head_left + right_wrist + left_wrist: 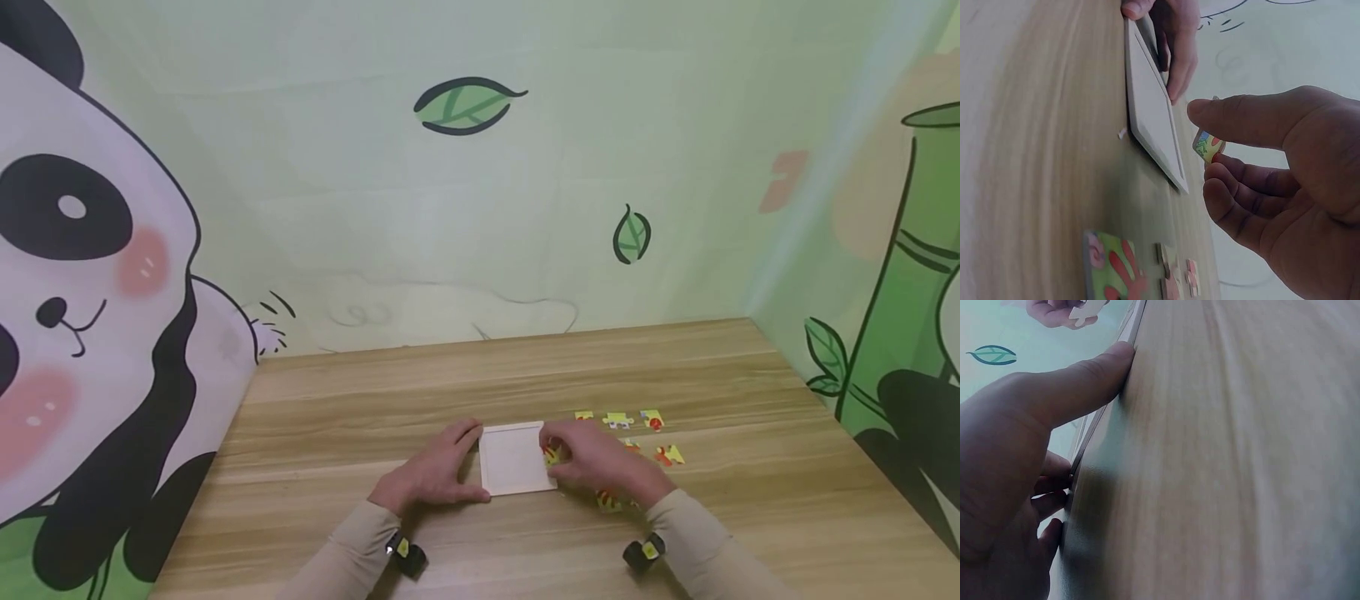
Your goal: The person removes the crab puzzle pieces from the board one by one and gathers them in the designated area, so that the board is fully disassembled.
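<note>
A square white puzzle tray (pixel 516 460) with a low raised rim lies flat on the table. My left hand (pixel 433 473) holds it at its left side, thumb by the near corner and fingers by the far corner. Over the tray's right edge, my right hand (pixel 600 457) pinches a jigsaw piece (pixel 1209 146) between thumb and fingers. That piece is yellow-green with red and blue print and is partly hidden by the fingers. In the right wrist view it is held up off the table, apart from the tray.
Several loose jigsaw pieces (pixel 618 420) lie to the right of the tray, some partly covered by the right hand and forearm. A larger green piece with red print (pixel 1113 269) is near the right wrist. Behind the wooden table (pixel 360 392) stands a printed wall.
</note>
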A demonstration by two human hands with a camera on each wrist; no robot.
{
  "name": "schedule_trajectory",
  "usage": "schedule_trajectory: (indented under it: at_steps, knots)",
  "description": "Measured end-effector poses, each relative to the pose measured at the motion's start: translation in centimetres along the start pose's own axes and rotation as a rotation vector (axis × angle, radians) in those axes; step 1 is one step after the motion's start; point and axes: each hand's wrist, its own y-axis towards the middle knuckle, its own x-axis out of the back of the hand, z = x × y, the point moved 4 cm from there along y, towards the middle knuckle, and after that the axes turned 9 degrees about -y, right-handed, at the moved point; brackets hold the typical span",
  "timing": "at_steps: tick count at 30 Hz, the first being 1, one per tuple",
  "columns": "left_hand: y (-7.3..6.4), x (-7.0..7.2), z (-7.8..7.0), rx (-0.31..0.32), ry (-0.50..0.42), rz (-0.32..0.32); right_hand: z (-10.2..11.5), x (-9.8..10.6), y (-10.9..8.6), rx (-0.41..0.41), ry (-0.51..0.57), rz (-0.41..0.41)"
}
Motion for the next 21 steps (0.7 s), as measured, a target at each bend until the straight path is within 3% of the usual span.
schedule_trajectory:
  at_steps: [10,21]
  knots:
    - [0.1,0.0,0.0,-0.018,0.016,0.003,-1.3,1.4,-1.4,0.031,0.015,-0.051]
    - [0.0,0.0,0.0,0.029,0.018,0.017,-3.4,2.8,-3.6,0.036,0.03,-0.101]
